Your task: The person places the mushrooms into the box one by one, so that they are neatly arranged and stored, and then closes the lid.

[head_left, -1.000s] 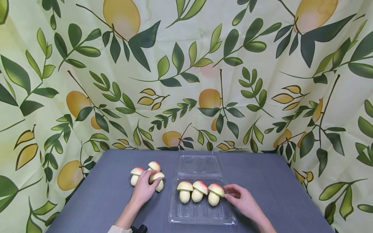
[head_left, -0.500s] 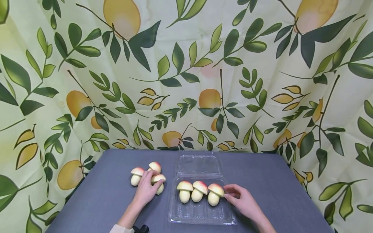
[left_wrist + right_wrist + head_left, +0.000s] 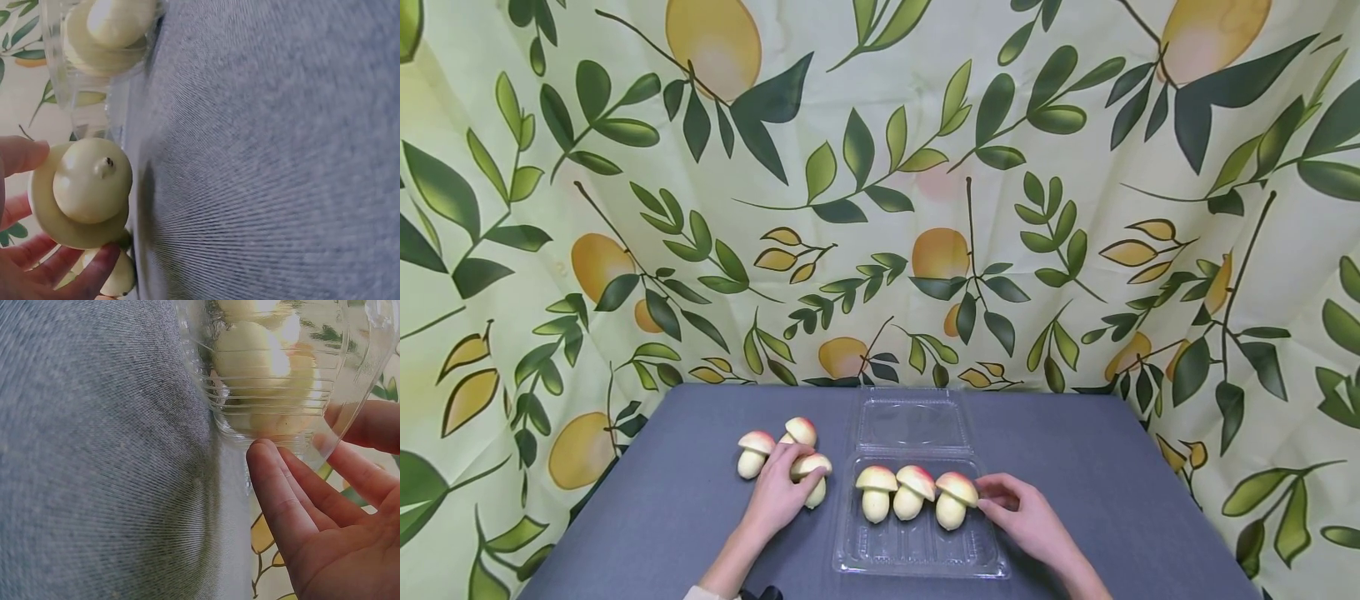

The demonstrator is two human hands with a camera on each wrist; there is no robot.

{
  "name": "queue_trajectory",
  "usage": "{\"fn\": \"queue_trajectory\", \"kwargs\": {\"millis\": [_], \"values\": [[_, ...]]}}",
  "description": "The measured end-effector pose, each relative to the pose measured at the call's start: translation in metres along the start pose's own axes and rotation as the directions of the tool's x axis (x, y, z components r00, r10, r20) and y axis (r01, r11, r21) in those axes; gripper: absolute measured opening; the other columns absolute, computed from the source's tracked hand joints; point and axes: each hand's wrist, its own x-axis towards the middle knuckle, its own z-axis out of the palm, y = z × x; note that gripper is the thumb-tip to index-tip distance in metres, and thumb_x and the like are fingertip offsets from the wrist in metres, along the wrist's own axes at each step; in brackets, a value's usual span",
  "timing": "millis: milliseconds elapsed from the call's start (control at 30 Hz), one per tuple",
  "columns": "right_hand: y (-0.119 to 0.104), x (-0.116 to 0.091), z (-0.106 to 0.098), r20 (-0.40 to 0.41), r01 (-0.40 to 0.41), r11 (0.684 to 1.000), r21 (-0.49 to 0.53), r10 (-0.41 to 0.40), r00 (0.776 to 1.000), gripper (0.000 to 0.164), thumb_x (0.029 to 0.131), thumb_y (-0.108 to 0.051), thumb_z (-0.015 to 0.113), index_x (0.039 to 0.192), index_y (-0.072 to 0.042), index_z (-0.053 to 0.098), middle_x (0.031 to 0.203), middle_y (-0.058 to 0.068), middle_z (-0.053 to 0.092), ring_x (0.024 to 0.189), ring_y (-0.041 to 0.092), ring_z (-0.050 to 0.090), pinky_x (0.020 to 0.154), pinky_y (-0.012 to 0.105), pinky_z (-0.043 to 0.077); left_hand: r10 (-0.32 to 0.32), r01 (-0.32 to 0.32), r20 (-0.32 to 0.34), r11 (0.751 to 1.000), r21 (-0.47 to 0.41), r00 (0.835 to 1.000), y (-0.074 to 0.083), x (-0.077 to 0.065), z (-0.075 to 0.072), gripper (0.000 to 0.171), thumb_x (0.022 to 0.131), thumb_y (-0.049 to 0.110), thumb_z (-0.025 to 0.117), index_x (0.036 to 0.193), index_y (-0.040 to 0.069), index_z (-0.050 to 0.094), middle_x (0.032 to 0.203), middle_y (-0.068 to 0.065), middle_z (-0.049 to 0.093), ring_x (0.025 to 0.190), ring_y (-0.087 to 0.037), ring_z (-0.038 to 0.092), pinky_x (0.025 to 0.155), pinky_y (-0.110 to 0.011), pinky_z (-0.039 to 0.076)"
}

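Note:
My left hand (image 3: 778, 492) grips an artificial mushroom (image 3: 94, 181) by its cap; in the left wrist view, its pale stem faces the camera. Two more mushrooms lie just beyond that hand, one at the left (image 3: 754, 454) and one at the back (image 3: 801, 431). Inside the clear plastic container (image 3: 917, 562), three mushrooms stand in a row: left (image 3: 876, 493), middle (image 3: 913, 492) and right (image 3: 955, 500). At the container's right side is my right hand (image 3: 1026, 517), pinching the rim, with some fingers against the outer wall.
The container's lid (image 3: 913, 422) is folded back, flat toward the rear of the grey table (image 3: 1060, 450). A leaf-and-fruit patterned cloth (image 3: 880, 192) hangs behind and along both sides. Part of a dark object (image 3: 770, 593) shows by the left wrist.
The left hand and its mushroom have shifted slightly right and toward the near edge. The two loose mushrooms moved a little right too. My right hand and the container stay put.

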Motion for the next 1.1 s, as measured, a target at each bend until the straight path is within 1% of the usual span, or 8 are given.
{"fn": "queue_trajectory", "kwargs": {"millis": [133, 367, 467, 567, 700, 800, 933, 1100], "values": [[-0.001, 0.000, -0.001, -0.004, 0.004, 1.000, -0.013, -0.005, 1.000, 0.033, 0.089, -0.014, 0.078, 0.118, -0.001, 0.069, 0.106, 0.008, 0.071, 0.089, 0.015, 0.069, 0.075, 0.025, 0.055, 0.040, -0.039, -0.021, 0.999, 0.007, 0.999, 0.005, 0.000, 0.000, 0.027, 0.078, 0.017, 0.087, 0.100, 0.010, 0.072, 0.097, 0.002, 0.063, 0.091, -0.018, 0.061, 0.081, -0.037, 0.049], [0.000, 0.000, -0.001, 0.002, 0.016, 1.000, -0.005, -0.016, 1.000, 0.034, 0.090, -0.014, 0.078, 0.119, 0.000, 0.068, 0.108, 0.009, 0.071, 0.091, 0.017, 0.070, 0.076, 0.025, 0.055, 0.004, -0.003, 0.011, 1.000, -0.015, 1.000, 0.023, 0.002, -0.006, 0.027, 0.081, 0.019, 0.084, 0.104, 0.011, 0.071, 0.102, 0.002, 0.063, 0.096, -0.018, 0.060, 0.082, -0.038, 0.050], [0.000, 0.000, -0.001, 0.002, 0.000, 1.000, -0.008, 0.000, 1.000, 0.033, 0.090, -0.015, 0.078, 0.119, -0.001, 0.069, 0.108, 0.009, 0.071, 0.091, 0.017, 0.070, 0.076, 0.025, 0.055, -0.015, 0.016, 0.035, 0.999, -0.036, 0.999, 0.031, 0.002, -0.009, 0.029, 0.083, 0.021, 0.083, 0.108, 0.011, 0.072, 0.106, 0.002, 0.063, 0.098, -0.017, 0.059, 0.080, -0.035, 0.051], [0.000, 0.000, 0.000, 0.005, -0.006, 1.000, -0.009, 0.006, 1.000, 0.034, 0.090, -0.015, 0.078, 0.119, -0.001, 0.068, 0.108, 0.008, 0.071, 0.091, 0.017, 0.070, 0.076, 0.025, 0.055, -0.016, 0.018, 0.052, 0.999, -0.044, 0.999, 0.039, 0.002, -0.011, 0.029, 0.085, 0.022, 0.081, 0.111, 0.013, 0.073, 0.109, 0.004, 0.063, 0.098, -0.016, 0.059, 0.078, -0.032, 0.052], [0.000, 0.000, 0.000, 0.008, -0.005, 1.000, -0.002, 0.005, 1.000, 0.034, 0.090, -0.015, 0.078, 0.120, 0.000, 0.068, 0.108, 0.009, 0.071, 0.091, 0.018, 0.070, 0.075, 0.025, 0.055, 0.028, -0.026, 0.051, 0.999, -0.041, 0.998, 0.049, 0.001, -0.012, 0.029, 0.085, 0.022, 0.081, 0.112, 0.015, 0.073, 0.108, 0.007, 0.063, 0.096, -0.014, 0.060, 0.078, -0.031, 0.051], [0.000, 0.000, 0.000, 0.005, 0.000, 1.000, 0.000, 0.000, 1.000, 0.034, 0.090, -0.015, 0.078, 0.120, 0.000, 0.068, 0.108, 0.009, 0.071, 0.091, 0.018, 0.069, 0.074, 0.026, 0.055, 0.063, -0.060, 0.051, 0.997, -0.050, 0.997, 0.057, 0.001, -0.012, 0.029, 0.084, 0.021, 0.081, 0.111, 0.016, 0.073, 0.108, 0.008, 0.064, 0.098, -0.014, 0.062, 0.082, -0.033, 0.051], [-0.001, 0.000, 0.000, -0.003, -0.002, 1.000, -0.002, 0.002, 1.000, 0.034, 0.090, -0.014, 0.078, 0.119, 0.000, 0.068, 0.109, 0.009, 0.071, 0.090, 0.017, 0.069, 0.075, 0.025, 0.055, 0.083, -0.075, 0.083, 0.993, -0.094, 0.993, 0.065, -0.001, -0.012, 0.030, 0.084, 0.022, 0.082, 0.112, 0.017, 0.073, 0.109, 0.010, 0.064, 0.101, -0.012, 0.063, 0.087, -0.035, 0.052], [-0.002, 0.000, 0.000, -0.006, -0.001, 1.000, -0.005, 0.001, 1.000, 0.033, 0.089, -0.014, 0.079, 0.118, -0.001, 0.069, 0.109, 0.009, 0.071, 0.090, 0.016, 0.069, 0.076, 0.025, 0.055, 0.123, -0.105, 0.116, 0.984, -0.147, 0.986, 0.072, -0.004, -0.008, 0.029, 0.084, 0.022, 0.081, 0.112, 0.016, 0.072, 0.109, 0.010, 0.063, 0.100, -0.009, 0.062, 0.085, -0.032, 0.052]]}}
